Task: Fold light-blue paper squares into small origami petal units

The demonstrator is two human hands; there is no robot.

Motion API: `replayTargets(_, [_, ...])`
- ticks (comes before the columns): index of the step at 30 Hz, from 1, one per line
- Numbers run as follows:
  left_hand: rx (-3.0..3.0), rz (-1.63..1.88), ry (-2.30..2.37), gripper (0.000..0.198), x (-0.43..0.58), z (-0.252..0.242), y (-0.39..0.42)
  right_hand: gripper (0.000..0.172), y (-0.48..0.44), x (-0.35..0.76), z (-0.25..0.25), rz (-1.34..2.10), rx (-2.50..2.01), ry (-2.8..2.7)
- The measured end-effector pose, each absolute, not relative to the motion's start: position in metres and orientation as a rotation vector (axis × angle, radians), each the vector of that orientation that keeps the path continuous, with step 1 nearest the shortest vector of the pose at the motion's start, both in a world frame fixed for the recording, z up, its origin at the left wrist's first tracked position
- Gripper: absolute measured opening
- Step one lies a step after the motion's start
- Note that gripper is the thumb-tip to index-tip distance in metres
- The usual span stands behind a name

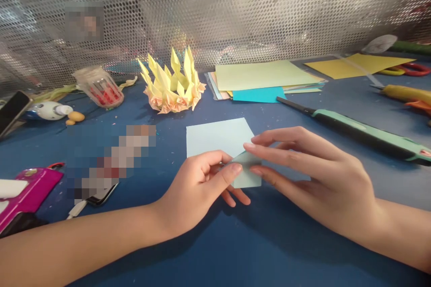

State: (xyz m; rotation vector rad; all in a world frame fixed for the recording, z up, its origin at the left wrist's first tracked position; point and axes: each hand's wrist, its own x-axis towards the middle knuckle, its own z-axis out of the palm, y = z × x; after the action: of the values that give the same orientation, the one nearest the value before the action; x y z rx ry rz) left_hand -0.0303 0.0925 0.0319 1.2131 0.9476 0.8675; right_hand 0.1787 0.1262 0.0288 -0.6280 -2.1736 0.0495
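A small folded piece of pale blue paper (247, 177) is held above the table between my two hands. My left hand (205, 179) pinches its left side, thumb on top and fingers curled beneath. At the paper's right side, my right hand (313, 175) has its thumb low and its fingertips at the upper edge, closed on it. Behind the hands, a light blue sheet (215, 136) lies flat on the table, partly covered by my fingers. Farther back stands a yellow folded-paper crown (173, 87) with peach paper roses round its base.
The blue table (215, 251) ends at a perforated metal panel (235, 18). Stacked coloured paper (259, 76) lies behind. A green-and-black lighter-like tool (360, 132) and a yellow-handled tool (404, 93) are at right. At left are a jar (101, 87), a phone (104, 193) and a magenta object (37, 193).
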Motion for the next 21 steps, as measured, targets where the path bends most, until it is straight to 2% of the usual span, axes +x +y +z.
replayTargets(7, [1.208, 0.849, 0.988, 0.026, -0.0307, 0.0323, 0.0911, 0.028, 0.1276, 0.1788, 0.0300, 0.035, -0.612, -2.225])
replayTargets(12, [1.192, 0.845, 0.993, 0.024, -0.0306, 0.0314, 0.0912, 0.020, 0.1260, 0.1768, 0.0358, 0.094, -0.612, -2.213])
replayTargets(18, [1.198, 0.848, 0.984, 0.021, -0.0290, 0.0323, 0.0905, 0.026, 0.1227, 0.1753, 0.0369, 0.327, -0.582, -2.166])
replayTargets(21, [1.185, 0.846, 0.975, 0.023, -0.0290, 0.0328, 0.0898, 0.019, 0.1239, 0.1753, 0.0350, 0.477, -0.690, -2.088])
